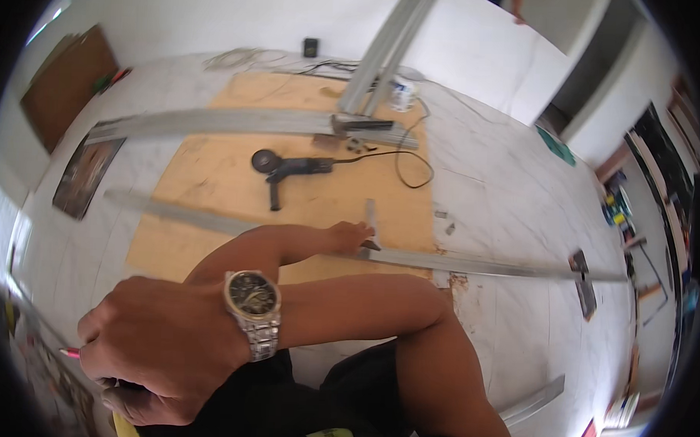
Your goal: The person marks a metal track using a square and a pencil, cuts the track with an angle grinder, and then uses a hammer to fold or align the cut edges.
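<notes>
My left hand reaches forward over a long metal profile that lies across the floor. Its fingers are closed on a small metal square standing on that profile. My right hand, with a metal wristwatch on its wrist, is crossed over to the lower left, close to the camera. Its fingers are curled around a red pencil, of which only the tip shows.
An angle grinder with its cable lies on a plywood sheet. A wider metal profile lies beyond it, and two more profiles lean upward near a white tin. A short profile lies at the lower right.
</notes>
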Demonstrator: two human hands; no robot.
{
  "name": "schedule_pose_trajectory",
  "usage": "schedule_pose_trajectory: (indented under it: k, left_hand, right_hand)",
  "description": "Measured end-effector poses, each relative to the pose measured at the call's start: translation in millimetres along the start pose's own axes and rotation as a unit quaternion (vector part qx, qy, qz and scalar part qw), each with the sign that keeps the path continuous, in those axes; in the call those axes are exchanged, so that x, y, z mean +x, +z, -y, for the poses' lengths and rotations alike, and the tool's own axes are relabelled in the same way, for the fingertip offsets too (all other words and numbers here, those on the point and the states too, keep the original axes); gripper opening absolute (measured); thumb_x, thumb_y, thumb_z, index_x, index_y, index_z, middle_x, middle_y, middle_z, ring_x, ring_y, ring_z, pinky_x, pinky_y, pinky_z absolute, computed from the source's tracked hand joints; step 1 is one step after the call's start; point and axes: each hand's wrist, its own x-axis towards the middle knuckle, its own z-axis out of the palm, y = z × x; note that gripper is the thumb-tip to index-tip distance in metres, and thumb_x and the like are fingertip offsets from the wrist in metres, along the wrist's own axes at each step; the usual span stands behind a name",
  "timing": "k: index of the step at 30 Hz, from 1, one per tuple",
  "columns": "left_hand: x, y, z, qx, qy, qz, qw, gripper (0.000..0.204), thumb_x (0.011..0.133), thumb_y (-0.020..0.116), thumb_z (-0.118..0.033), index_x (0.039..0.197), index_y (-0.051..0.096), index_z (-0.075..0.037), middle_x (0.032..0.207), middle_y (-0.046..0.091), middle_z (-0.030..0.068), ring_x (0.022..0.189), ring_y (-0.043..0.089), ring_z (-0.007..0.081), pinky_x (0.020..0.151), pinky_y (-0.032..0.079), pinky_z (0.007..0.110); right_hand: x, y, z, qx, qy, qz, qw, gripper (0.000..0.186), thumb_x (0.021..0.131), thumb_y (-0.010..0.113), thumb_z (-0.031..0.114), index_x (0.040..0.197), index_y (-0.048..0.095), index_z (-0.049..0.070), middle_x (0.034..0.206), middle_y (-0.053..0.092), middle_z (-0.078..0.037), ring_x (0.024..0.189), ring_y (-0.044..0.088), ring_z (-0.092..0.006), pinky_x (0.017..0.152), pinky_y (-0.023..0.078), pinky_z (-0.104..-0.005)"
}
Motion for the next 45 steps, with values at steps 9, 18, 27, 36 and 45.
schedule_pose_trajectory:
  k: [9,18,27,36,45]
  left_hand:
    - [-6.2,-22.5,-14.0,0.033,0.020,-0.009,0.999,0.051,0.088,0.065,-0.016,0.135,0.049,-0.006,0.120,0.059,0.0214,0.104,0.068,0.0385,0.085,0.056,0.049]
    - [-3.1,-18.8,-11.1,0.042,0.015,0.015,0.999,0.049,0.088,0.065,-0.014,0.134,0.051,-0.006,0.122,0.059,0.0214,0.106,0.068,0.0379,0.085,0.056,0.047]
    - [-2.4,-29.8,-5.2,0.039,0.012,0.003,0.999,0.048,0.089,0.067,-0.018,0.134,0.052,-0.008,0.123,0.060,0.0198,0.106,0.068,0.0376,0.086,0.056,0.047]
    - [-5.9,-18.6,3.9,0.031,0.018,-0.019,0.999,0.045,0.093,0.064,-0.023,0.134,0.051,-0.009,0.120,0.061,0.0192,0.104,0.068,0.0389,0.084,0.055,0.050]
    - [-38.2,-32.9,36.5,0.037,0.023,-0.024,0.999,0.039,0.097,0.058,-0.029,0.132,0.055,-0.012,0.126,0.058,0.0167,0.104,0.067,0.0389,0.086,0.055,0.050]
  right_hand:
    - [-0.5,-6.9,-8.5,0.146,-0.021,0.007,0.989,0.021,0.082,0.074,0.023,0.081,0.068,0.002,0.078,0.065,-0.012,0.072,0.066,-0.0358,0.067,0.052,-0.0439]
    - [-8.0,-9.9,-16.2,0.100,-0.046,0.028,0.993,0.030,0.088,0.077,0.029,0.094,0.063,0.004,0.092,0.062,-0.011,0.075,0.064,-0.0312,0.068,0.052,-0.0418]
    - [-21.4,-23.0,-4.9,0.012,0.020,0.030,0.999,0.032,0.084,0.074,0.029,0.091,0.063,0.001,0.088,0.063,-0.015,0.081,0.065,-0.0361,0.070,0.051,-0.0437]
    - [-41.2,-22.6,-13.9,0.046,0.042,0.052,0.997,0.032,0.085,0.075,0.030,0.095,0.063,0.002,0.091,0.063,-0.015,0.085,0.066,-0.0348,0.073,0.052,-0.0443]
    - [-61.2,-194.3,106.6,-0.226,-0.071,-0.370,0.898,0.020,0.105,0.059,0.015,0.114,0.064,-0.002,0.080,0.066,-0.009,0.057,0.057,-0.0113,0.050,0.048,-0.0244]
